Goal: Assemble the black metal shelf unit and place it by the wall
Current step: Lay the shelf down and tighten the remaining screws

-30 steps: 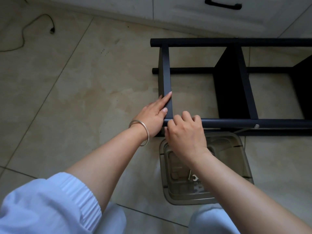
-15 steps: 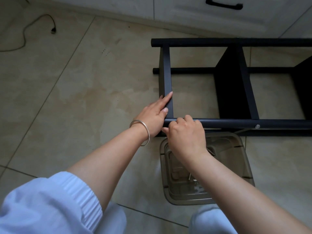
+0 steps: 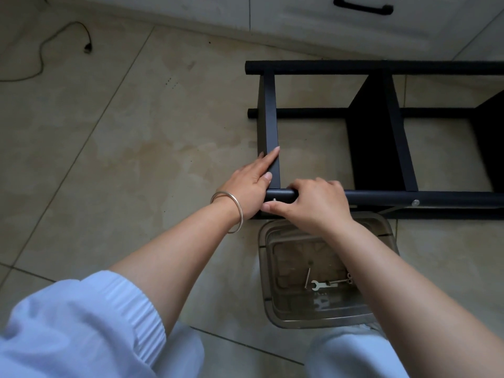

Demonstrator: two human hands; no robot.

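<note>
The black metal shelf unit (image 3: 379,132) lies on its side on the tiled floor (image 3: 136,159), filling the frame from about 12 to 3 o'clock, just in front of a white cabinet (image 3: 313,23) with a black handle (image 3: 362,8). Its round tubes run left to right, flat panels cross between them, and the near tube (image 3: 409,198) passes through the centre of the view.

The left hand (image 3: 252,184), a silver bangle (image 3: 231,207) on its wrist, lies with straight fingers along the flat end panel (image 3: 271,126), fingertips pointing toward 12 o'clock, the palm at the corner where panel meets tube. The right hand (image 3: 313,203) curls over the near tube just beside that corner, fingers over the top and thumb beneath; whether it also pinches something small there cannot be told. A small silvery bolt (image 3: 274,199) shows in the tube end between the two hands, and another bolt head (image 3: 415,202) sits farther along the tube toward 3 o'clock.

Below the hands, toward 6 o'clock, a translucent brown plastic bin (image 3: 272,301) stands on the floor, holding a small flat wrench (image 3: 320,285) and a few metal fasteners. A black cable (image 3: 41,53) trails across the floor at 10 o'clock. Pale blue sleeves and light trousers fill the lower edge.
</note>
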